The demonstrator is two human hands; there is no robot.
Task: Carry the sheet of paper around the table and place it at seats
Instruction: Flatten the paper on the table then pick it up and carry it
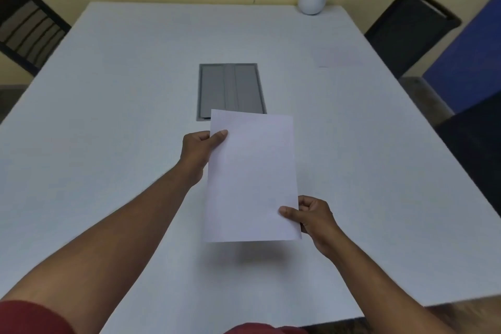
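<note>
Two hands, one sheet, two chairs.

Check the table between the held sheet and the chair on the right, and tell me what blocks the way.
Nothing visible blocks it. Both the left hand and the right hand pinch the sheet of paper above the table. The tabletop toward the right chair is bare except for a faint sheet already lying there.

White paper, pale table, grey hatch, black chairs.
</note>
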